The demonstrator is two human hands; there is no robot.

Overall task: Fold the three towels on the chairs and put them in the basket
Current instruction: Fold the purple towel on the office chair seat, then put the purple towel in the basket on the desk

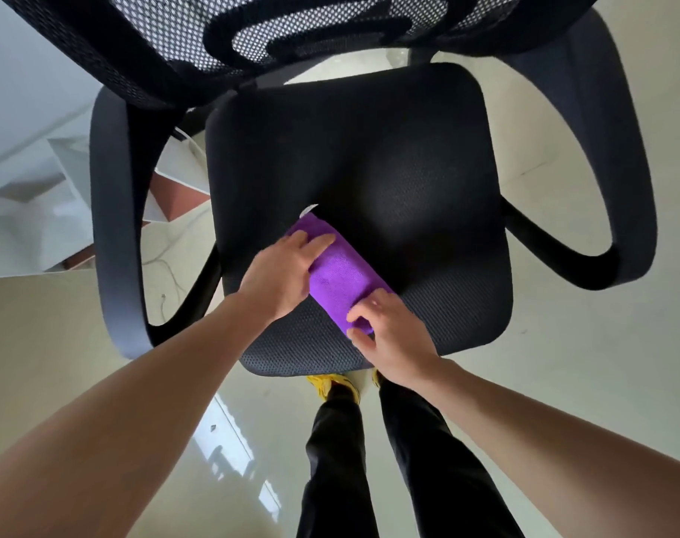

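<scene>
A purple towel (340, 279), folded into a narrow strip, lies slantwise on the black mesh seat of an office chair (388, 161). A small white tag shows at its far end. My left hand (282, 271) lies on the towel's far half with straight fingers pressing it flat. My right hand (386, 330) pinches the towel's near end between thumb and curled fingers. No basket and no other towel is in view.
The chair's armrests (113, 234) curve out on both sides, and its mesh backrest (276, 36) fills the top. My legs and yellow shoes (332, 384) stand at the seat's front edge on a glossy pale floor. White shelving (31, 196) stands at left.
</scene>
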